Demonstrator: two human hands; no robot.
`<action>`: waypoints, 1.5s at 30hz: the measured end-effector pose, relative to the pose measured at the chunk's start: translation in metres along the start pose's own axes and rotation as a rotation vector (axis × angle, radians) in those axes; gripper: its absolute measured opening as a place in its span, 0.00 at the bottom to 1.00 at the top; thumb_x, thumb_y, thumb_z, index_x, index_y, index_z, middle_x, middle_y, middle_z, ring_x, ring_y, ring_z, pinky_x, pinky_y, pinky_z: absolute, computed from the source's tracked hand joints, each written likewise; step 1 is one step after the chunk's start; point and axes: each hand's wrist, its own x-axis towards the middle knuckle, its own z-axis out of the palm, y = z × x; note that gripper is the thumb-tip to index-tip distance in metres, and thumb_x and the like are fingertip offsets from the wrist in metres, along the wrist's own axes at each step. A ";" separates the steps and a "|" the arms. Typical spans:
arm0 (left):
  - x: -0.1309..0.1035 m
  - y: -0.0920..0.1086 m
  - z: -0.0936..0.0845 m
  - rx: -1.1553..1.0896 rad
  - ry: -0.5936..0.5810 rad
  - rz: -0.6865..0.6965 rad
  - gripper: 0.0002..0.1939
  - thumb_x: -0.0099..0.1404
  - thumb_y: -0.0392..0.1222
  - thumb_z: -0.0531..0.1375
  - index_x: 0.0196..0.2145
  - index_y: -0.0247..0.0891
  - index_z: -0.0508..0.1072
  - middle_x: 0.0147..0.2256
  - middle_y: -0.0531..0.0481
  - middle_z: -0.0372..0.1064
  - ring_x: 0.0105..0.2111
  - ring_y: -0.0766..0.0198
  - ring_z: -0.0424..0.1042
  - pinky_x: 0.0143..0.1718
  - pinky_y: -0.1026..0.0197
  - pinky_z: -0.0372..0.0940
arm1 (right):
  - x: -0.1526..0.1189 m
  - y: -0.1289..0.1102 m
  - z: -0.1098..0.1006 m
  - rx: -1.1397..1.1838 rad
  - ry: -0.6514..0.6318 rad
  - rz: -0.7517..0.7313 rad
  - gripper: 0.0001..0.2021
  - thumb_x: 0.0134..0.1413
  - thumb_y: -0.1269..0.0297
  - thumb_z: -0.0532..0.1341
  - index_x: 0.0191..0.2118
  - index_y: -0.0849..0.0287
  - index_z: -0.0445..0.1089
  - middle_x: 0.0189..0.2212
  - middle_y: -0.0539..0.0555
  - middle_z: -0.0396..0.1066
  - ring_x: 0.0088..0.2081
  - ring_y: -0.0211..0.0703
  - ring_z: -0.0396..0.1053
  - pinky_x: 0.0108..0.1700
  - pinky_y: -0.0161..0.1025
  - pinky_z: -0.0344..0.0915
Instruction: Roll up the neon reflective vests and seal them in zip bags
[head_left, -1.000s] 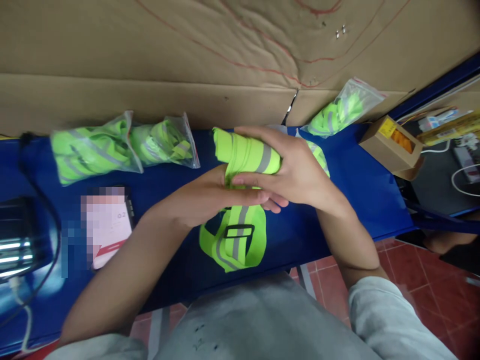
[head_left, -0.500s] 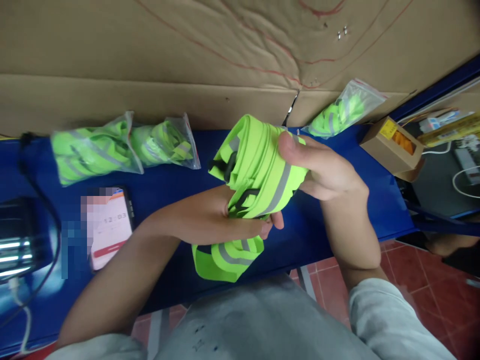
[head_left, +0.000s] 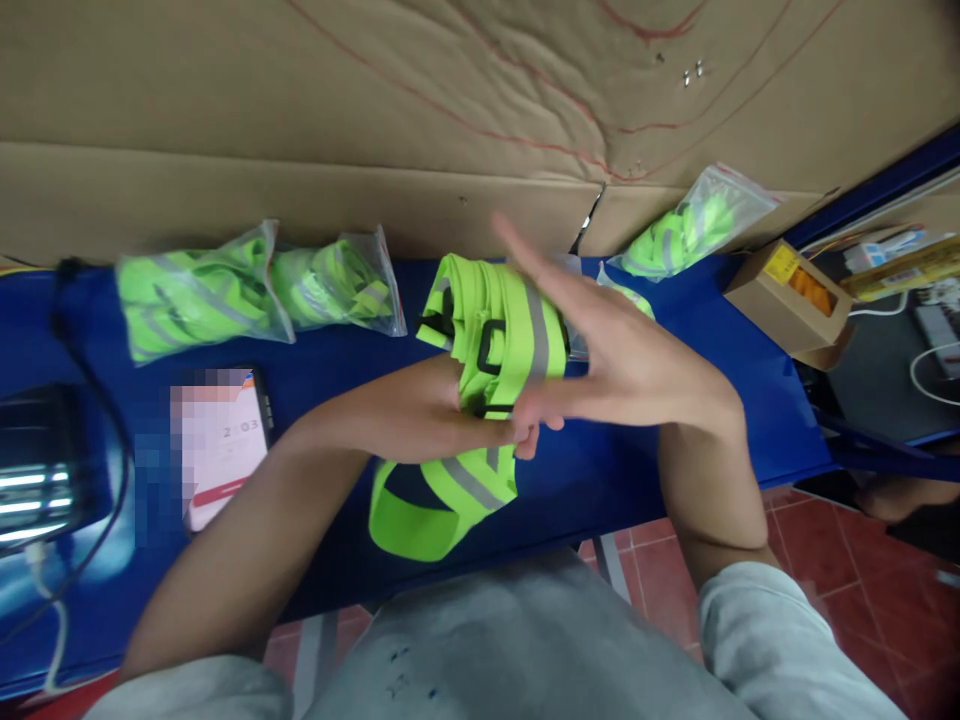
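At the far left, a dark shiny device [head_left: 37,465] is sitting on the blue table [head_left: 757,410], with a black cable [head_left: 96,395] running beside it. A phone [head_left: 229,435], partly blurred out, is lying near the left forearm. Behind it, two clear bags [head_left: 199,300] [head_left: 334,285] of yellow-green straps are lying side by side against the cardboard wall [head_left: 300,190].

In the middle, the left hand [head_left: 424,410] is holding a thick strap roll [head_left: 474,300] above the table, its grip closing around the lower part. Black buckles [head_left: 484,350] are showing on the roll, and a loose loop [head_left: 416,530] is hanging below the hand. Most of the strap seems to be wound up, with the loop apparently being the part left outside the roll.

The right hand [head_left: 630,350] is spreading wide beside the roll, its grip open and its thumb reaching across the roll's lower front. Farther right, another bag of straps [head_left: 675,235] is leaning by the wall, and an open cardboard box [head_left: 787,300] is showing something orange inside
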 end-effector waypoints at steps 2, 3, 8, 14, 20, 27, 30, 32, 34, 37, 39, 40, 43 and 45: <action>-0.002 0.000 0.000 0.040 -0.039 -0.025 0.12 0.72 0.47 0.62 0.39 0.37 0.81 0.39 0.48 0.82 0.38 0.63 0.81 0.38 0.66 0.73 | -0.002 -0.001 0.002 -0.023 -0.059 -0.075 0.53 0.49 0.35 0.71 0.74 0.53 0.54 0.73 0.58 0.55 0.74 0.57 0.54 0.75 0.53 0.53; -0.003 0.001 0.001 0.045 -0.045 -0.043 0.12 0.72 0.47 0.62 0.39 0.38 0.82 0.40 0.48 0.82 0.38 0.63 0.81 0.39 0.66 0.73 | -0.001 -0.001 0.004 -0.021 -0.065 -0.103 0.51 0.50 0.35 0.70 0.74 0.54 0.55 0.74 0.59 0.53 0.75 0.56 0.51 0.75 0.53 0.52; -0.005 0.002 0.001 -0.007 -0.082 -0.065 0.10 0.71 0.44 0.63 0.42 0.38 0.82 0.44 0.47 0.82 0.44 0.60 0.81 0.42 0.67 0.74 | 0.008 0.004 0.012 0.066 -0.116 -0.187 0.52 0.53 0.35 0.68 0.75 0.59 0.51 0.74 0.60 0.52 0.74 0.49 0.53 0.74 0.42 0.53; 0.000 0.000 0.003 -0.175 -0.007 -0.093 0.10 0.71 0.44 0.62 0.45 0.38 0.80 0.46 0.46 0.80 0.48 0.56 0.80 0.45 0.61 0.76 | 0.015 0.012 0.016 0.239 -0.048 -0.225 0.38 0.57 0.45 0.70 0.67 0.60 0.65 0.63 0.55 0.70 0.61 0.49 0.72 0.64 0.40 0.67; 0.008 0.006 0.019 0.367 0.596 0.100 0.11 0.68 0.48 0.64 0.42 0.37 0.75 0.42 0.44 0.76 0.47 0.49 0.77 0.52 0.45 0.74 | 0.009 0.013 0.000 0.168 0.216 -0.078 0.29 0.56 0.52 0.71 0.61 0.52 0.71 0.61 0.51 0.72 0.64 0.55 0.69 0.67 0.51 0.65; -0.007 0.006 0.055 1.069 0.952 0.312 0.13 0.69 0.36 0.63 0.51 0.43 0.72 0.49 0.42 0.74 0.49 0.51 0.76 0.52 0.48 0.72 | 0.005 0.017 -0.015 0.367 0.461 0.129 0.20 0.54 0.50 0.71 0.50 0.51 0.75 0.49 0.50 0.79 0.54 0.54 0.76 0.60 0.52 0.74; 0.002 -0.006 0.059 0.950 1.025 0.141 0.16 0.67 0.48 0.68 0.46 0.41 0.69 0.39 0.46 0.73 0.38 0.56 0.77 0.41 0.53 0.74 | 0.006 0.010 -0.008 0.526 0.493 0.162 0.14 0.56 0.50 0.71 0.45 0.46 0.75 0.46 0.47 0.79 0.51 0.52 0.78 0.57 0.49 0.77; 0.010 -0.015 0.056 0.885 1.137 0.058 0.22 0.63 0.55 0.71 0.45 0.41 0.67 0.39 0.48 0.71 0.33 0.58 0.75 0.35 0.55 0.73 | 0.005 0.002 -0.003 0.595 0.472 0.156 0.11 0.56 0.51 0.71 0.43 0.46 0.75 0.44 0.47 0.79 0.50 0.51 0.78 0.54 0.48 0.79; 0.016 -0.022 0.052 0.845 1.260 0.062 0.26 0.61 0.54 0.72 0.46 0.41 0.66 0.42 0.47 0.70 0.32 0.60 0.74 0.32 0.57 0.73 | 0.004 -0.005 0.000 0.640 0.448 0.138 0.10 0.57 0.53 0.70 0.42 0.49 0.76 0.41 0.47 0.79 0.48 0.49 0.78 0.53 0.47 0.78; 0.016 -0.024 0.050 0.782 1.320 0.141 0.23 0.64 0.44 0.70 0.52 0.41 0.66 0.50 0.45 0.70 0.38 0.61 0.77 0.37 0.57 0.76 | 0.003 -0.008 -0.001 0.643 0.446 0.116 0.11 0.58 0.54 0.70 0.42 0.53 0.76 0.39 0.46 0.78 0.47 0.45 0.78 0.53 0.44 0.77; 0.011 -0.022 0.052 0.744 1.299 0.171 0.20 0.67 0.37 0.65 0.55 0.42 0.68 0.50 0.46 0.72 0.41 0.60 0.78 0.41 0.57 0.76 | 0.004 -0.005 -0.002 0.597 0.452 0.124 0.12 0.56 0.52 0.71 0.41 0.52 0.76 0.40 0.46 0.78 0.49 0.45 0.77 0.53 0.43 0.77; 0.009 -0.021 0.054 0.741 1.281 0.169 0.19 0.67 0.36 0.64 0.55 0.42 0.68 0.49 0.47 0.74 0.42 0.60 0.78 0.43 0.57 0.76 | 0.005 -0.002 -0.003 0.574 0.459 0.131 0.13 0.55 0.51 0.72 0.41 0.52 0.76 0.41 0.46 0.79 0.51 0.46 0.76 0.53 0.44 0.77; 0.002 -0.019 0.058 0.807 1.187 0.166 0.17 0.68 0.39 0.65 0.54 0.43 0.71 0.48 0.47 0.75 0.47 0.56 0.77 0.52 0.50 0.74 | 0.006 0.007 -0.005 0.551 0.483 0.133 0.17 0.52 0.49 0.73 0.44 0.52 0.76 0.43 0.47 0.79 0.52 0.47 0.76 0.54 0.44 0.76; -0.004 -0.017 0.057 0.849 1.150 0.213 0.19 0.66 0.44 0.67 0.53 0.44 0.70 0.50 0.45 0.73 0.53 0.52 0.74 0.58 0.44 0.70 | 0.005 0.011 -0.007 0.591 0.464 0.110 0.18 0.52 0.49 0.73 0.45 0.52 0.76 0.44 0.47 0.79 0.49 0.46 0.77 0.54 0.44 0.76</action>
